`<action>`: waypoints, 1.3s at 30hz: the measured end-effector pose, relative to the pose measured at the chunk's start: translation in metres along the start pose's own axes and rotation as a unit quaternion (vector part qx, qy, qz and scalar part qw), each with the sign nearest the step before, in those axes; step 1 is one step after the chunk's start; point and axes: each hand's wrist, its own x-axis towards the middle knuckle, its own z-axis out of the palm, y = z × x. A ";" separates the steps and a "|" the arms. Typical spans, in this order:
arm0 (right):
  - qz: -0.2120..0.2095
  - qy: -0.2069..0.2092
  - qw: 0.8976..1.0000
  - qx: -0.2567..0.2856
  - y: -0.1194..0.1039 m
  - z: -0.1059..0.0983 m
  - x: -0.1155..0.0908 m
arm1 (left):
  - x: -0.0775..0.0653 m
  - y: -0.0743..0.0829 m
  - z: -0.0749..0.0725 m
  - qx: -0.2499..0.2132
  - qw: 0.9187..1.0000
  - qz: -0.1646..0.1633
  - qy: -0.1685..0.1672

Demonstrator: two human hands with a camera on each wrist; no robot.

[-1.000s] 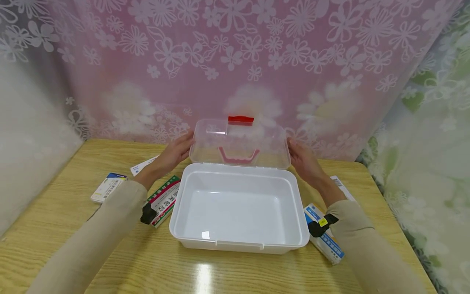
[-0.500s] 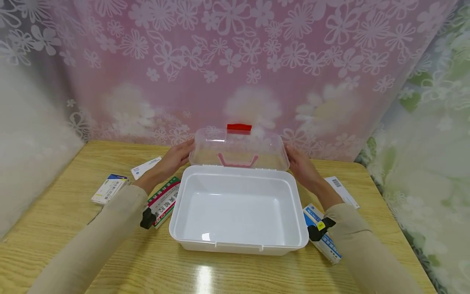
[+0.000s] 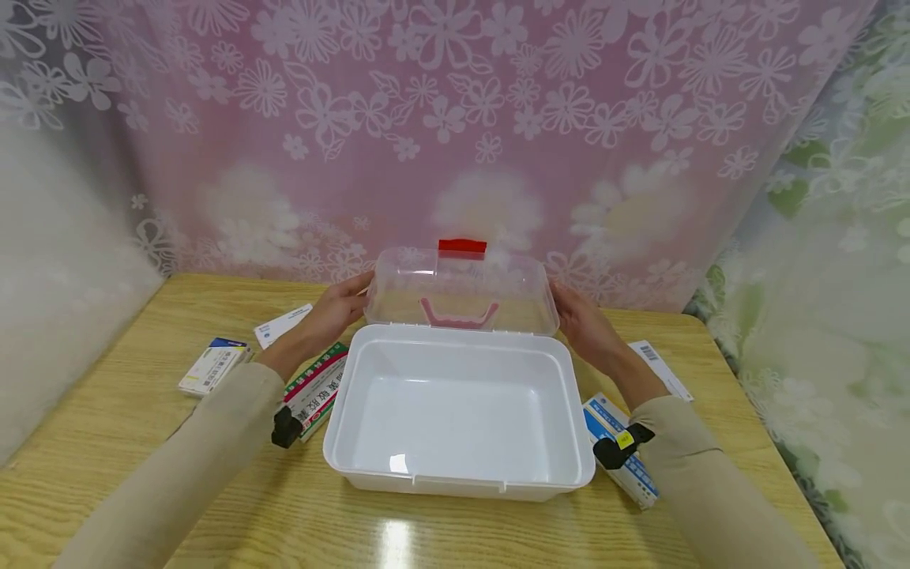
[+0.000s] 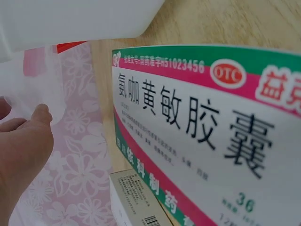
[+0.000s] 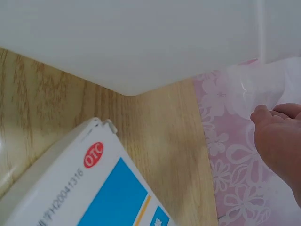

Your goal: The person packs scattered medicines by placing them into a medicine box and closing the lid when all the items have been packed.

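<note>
A white plastic storage box [image 3: 455,427] stands with its translucent hinged lid [image 3: 398,300] raised at the back. The lid carries a pink handle [image 3: 458,322] and a red latch [image 3: 462,246]. My left hand [image 3: 330,316] holds the lid's left side, with thumb and fingers at its edge in the left wrist view. On the opposite side my right hand [image 3: 586,328] holds the lid's right edge; part of its fingers is hidden behind the plastic. Beneath the left forearm lies a green, white and red medicine box [image 4: 188,108]. A blue and white medicine box [image 5: 108,183] lies near the right wrist.
Two more medicine boxes lie to the left, a white and blue carton [image 3: 213,367] and a white carton [image 3: 280,324]. Another white carton [image 3: 663,370] sits beyond the right forearm. A pink floral curtain [image 3: 455,142] hangs right behind the wooden table [image 3: 398,529].
The lid has tilted farther back, its red latch sinking, with both hands on its sides throughout. The storage box has shifted slightly toward me.
</note>
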 end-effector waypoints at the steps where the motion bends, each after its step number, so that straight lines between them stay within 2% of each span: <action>1: 0.002 0.001 1.000 0.002 -0.001 0.000 0.000 | 0.000 0.000 0.000 0.002 1.000 0.000 0.001; 6: 0.024 -0.002 1.000 0.000 -0.003 0.001 -0.003 | -0.003 0.002 0.001 0.014 1.000 -0.008 0.002; 13: 0.048 -0.014 0.998 -0.049 -0.005 -0.001 -0.007 | -0.005 0.003 0.002 0.017 1.000 -0.025 0.008; 20: 0.060 0.001 0.997 -0.053 -0.001 -0.001 -0.005 | -0.006 0.001 0.002 0.034 0.999 -0.039 0.008; 22: 0.057 0.007 0.995 -0.079 0.002 0.000 -0.005 | -0.007 0.000 0.003 0.037 0.998 -0.040 0.013; 24: 0.050 0.017 0.988 -0.144 0.004 0.001 -0.005 | -0.007 -0.001 0.005 0.034 0.999 -0.032 0.018; 25: 0.048 0.020 0.987 -0.154 0.005 0.001 -0.005 | -0.006 -0.001 0.005 0.035 0.999 -0.026 0.021; 27: 0.047 0.031 0.987 -0.151 0.005 0.001 -0.005 | -0.005 0.000 0.007 0.038 0.999 -0.012 0.030; 29: 0.057 0.040 0.990 -0.126 0.005 0.001 -0.006 | -0.004 0.000 0.008 0.036 0.999 -0.006 0.031; 31: 0.074 0.042 0.995 -0.055 0.006 0.001 -0.006 | -0.004 -0.001 0.008 0.034 0.999 -0.015 0.032; 33: 0.089 0.045 0.995 -0.026 0.007 0.002 -0.006 | -0.005 -0.003 0.008 0.030 0.999 -0.026 0.031; 37: 0.104 0.048 0.993 -0.008 0.010 0.003 -0.007 | -0.006 -0.007 0.009 0.023 0.999 -0.036 0.030; 39: 0.108 0.048 0.993 -0.019 0.011 0.003 -0.008 | -0.006 -0.008 0.009 0.022 0.999 -0.036 0.027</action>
